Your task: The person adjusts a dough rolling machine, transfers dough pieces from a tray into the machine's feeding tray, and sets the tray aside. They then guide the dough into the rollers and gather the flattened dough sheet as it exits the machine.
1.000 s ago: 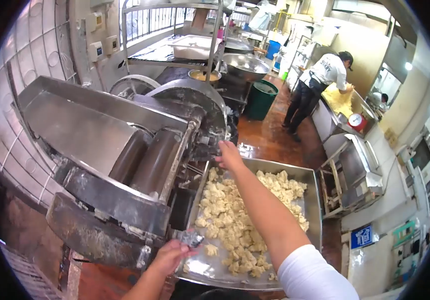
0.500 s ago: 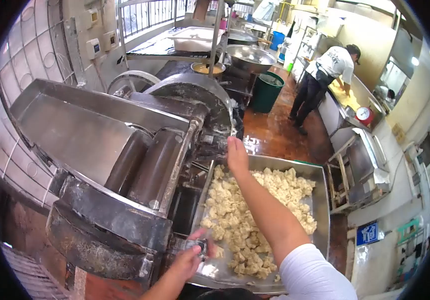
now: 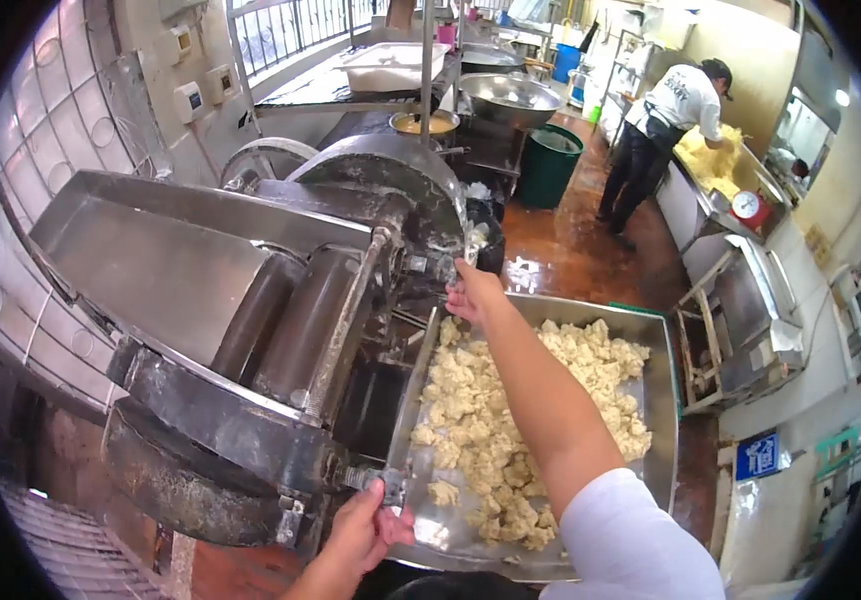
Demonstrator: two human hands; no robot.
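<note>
left fingers (image 3: 391, 528) shifted (grey knob (image 3: 393, 488))

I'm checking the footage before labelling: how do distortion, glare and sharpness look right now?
Head view: wide-angle bending curves the barred wall, with dark corners; head view: glare on the metal tray near the left hand, and on the floor; head view: rollers fairly sharp, distant background softer.
</note>
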